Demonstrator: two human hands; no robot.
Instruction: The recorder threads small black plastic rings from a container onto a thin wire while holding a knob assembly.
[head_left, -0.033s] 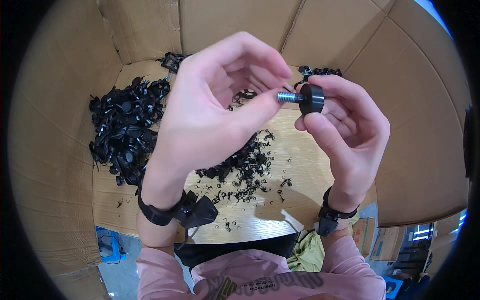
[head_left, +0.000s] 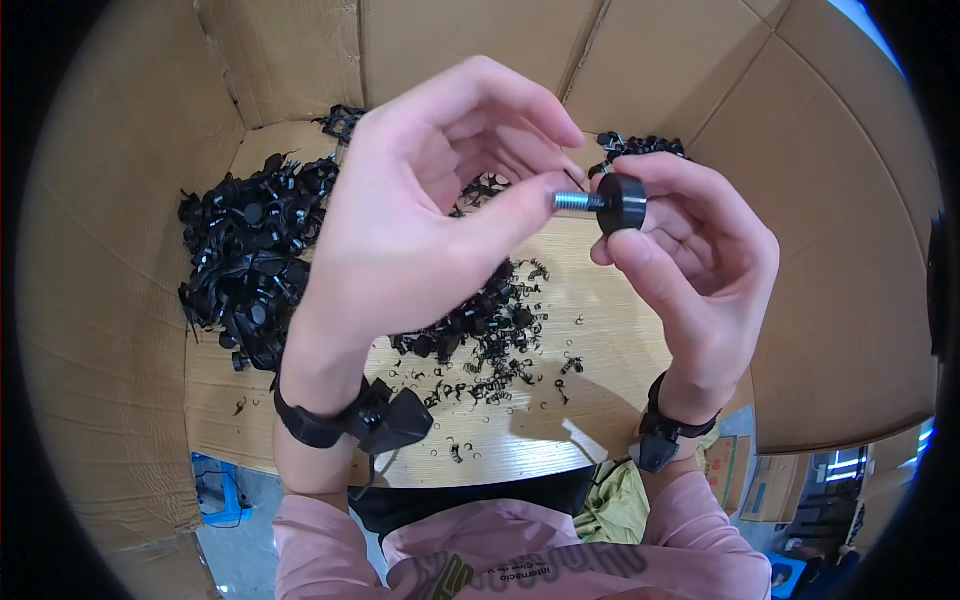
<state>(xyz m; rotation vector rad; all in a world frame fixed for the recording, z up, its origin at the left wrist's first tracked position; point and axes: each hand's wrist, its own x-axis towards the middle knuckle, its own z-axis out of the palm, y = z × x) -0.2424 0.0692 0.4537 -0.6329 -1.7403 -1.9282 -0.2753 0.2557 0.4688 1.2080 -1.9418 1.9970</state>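
Observation:
A round black rubber foot with a silver threaded stud (head_left: 624, 205) is pinched between the thumb and fingers of my right hand (head_left: 705, 255). Its stud points left. My left hand (head_left: 430, 220) curls beside it, thumb tip at the stud's end. A thin dark sliver (head_left: 573, 179) shows by the left fingertips; what it belongs to is hidden behind the hand. Both hands are raised above the wooden table (head_left: 620, 330). Below the left hand lies a pile of black parts (head_left: 480, 320) with small curled black scraps, partly covered by that hand.
A large heap of black studded parts (head_left: 255, 230) stands at the left. A smaller heap of similar parts (head_left: 640, 148) lies at the far right, and some black pieces (head_left: 345, 122) sit at the back. Cardboard walls (head_left: 470, 55) enclose the table at the back and sides.
My left hand has shifted very slightly left. The stud has tilted a little, and its end stands by the left thumb tip.

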